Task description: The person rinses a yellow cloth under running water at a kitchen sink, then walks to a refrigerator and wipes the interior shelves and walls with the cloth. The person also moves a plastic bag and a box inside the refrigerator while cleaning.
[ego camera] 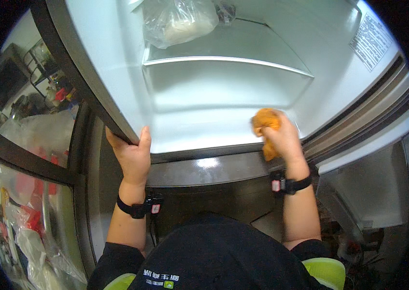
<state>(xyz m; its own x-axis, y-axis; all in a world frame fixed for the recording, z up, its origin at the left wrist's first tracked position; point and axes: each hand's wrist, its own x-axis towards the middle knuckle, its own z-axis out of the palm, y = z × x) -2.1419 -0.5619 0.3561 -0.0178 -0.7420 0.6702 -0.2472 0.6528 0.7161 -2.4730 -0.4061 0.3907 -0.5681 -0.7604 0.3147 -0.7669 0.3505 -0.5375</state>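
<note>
An orange cloth (267, 121) is bunched in my right hand (284, 137), at the right front of the refrigerator compartment's white floor (204, 127); part of it hangs over the front edge. My left hand (133, 157) grips the left front edge of the refrigerator's side wall (123, 119), its thumb on the inner side and its fingers around the outside. Above the compartment floor runs a glass shelf with a white front trim (226, 59). On that shelf lies a clear plastic bag (181, 25) with something pale inside, beside a smaller dark bag (225, 11).
At the right, the refrigerator's opened door (367, 188) reaches down and outward. A printed label (371, 41) is on the right inner wall. To the left, a dark-framed glazed partition (77, 137) stands close to my left arm, with plastic bags (34, 232) behind it.
</note>
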